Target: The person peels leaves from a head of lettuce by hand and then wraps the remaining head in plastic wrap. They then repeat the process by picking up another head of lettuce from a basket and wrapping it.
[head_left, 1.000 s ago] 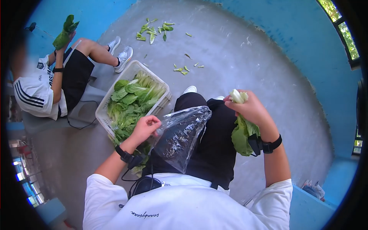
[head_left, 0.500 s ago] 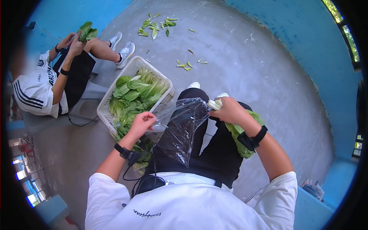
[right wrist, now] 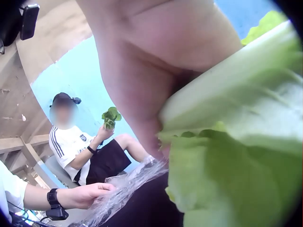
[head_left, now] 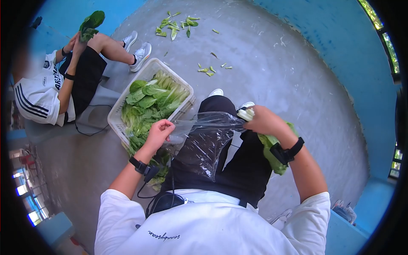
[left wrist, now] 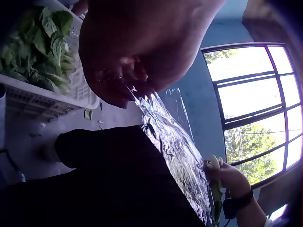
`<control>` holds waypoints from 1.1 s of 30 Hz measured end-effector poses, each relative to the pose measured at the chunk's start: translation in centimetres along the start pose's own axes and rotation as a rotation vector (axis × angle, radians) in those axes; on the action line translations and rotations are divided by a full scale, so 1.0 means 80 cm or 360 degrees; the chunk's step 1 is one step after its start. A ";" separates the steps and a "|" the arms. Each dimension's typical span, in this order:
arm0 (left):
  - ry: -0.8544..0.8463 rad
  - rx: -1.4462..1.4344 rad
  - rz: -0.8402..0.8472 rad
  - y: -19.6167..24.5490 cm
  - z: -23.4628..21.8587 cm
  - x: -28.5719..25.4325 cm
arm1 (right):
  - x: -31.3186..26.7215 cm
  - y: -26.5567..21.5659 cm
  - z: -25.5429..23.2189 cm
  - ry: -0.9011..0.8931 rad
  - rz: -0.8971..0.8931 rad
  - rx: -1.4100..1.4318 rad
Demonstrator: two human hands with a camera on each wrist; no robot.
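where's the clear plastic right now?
Head view, centre: the clear plastic spans between the left hand and the right hand, over the black trousers, right of the vegetable crate.

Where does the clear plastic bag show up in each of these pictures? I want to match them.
Head: the clear plastic bag is near the middle, stretching right from the left hand.
Left wrist: it slants from the middle toward the bottom edge, right of centre.
Right wrist: at the bottom, left of centre.
Shared landmark: the left hand, pinching the bag, shows in all three.
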State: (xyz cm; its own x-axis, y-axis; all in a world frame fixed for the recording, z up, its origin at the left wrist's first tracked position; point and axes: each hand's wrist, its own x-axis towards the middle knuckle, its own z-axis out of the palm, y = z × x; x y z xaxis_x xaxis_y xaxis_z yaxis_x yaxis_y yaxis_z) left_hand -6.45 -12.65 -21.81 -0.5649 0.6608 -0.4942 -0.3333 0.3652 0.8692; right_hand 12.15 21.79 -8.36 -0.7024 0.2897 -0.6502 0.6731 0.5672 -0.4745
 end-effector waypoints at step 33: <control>-0.0559 0.0883 0.0168 0.102 0.067 0.048 | -0.133 -0.026 0.009 0.0278 -0.0061 -0.0001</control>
State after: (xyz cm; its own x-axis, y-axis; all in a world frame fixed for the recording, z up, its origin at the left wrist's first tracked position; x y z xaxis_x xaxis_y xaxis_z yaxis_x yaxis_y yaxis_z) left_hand -7.28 -3.62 -16.58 -0.2622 0.8515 -0.4540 0.2014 0.5084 0.8372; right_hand 18.37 16.98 -0.85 -0.7569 0.3974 -0.5187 0.6452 0.5807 -0.4966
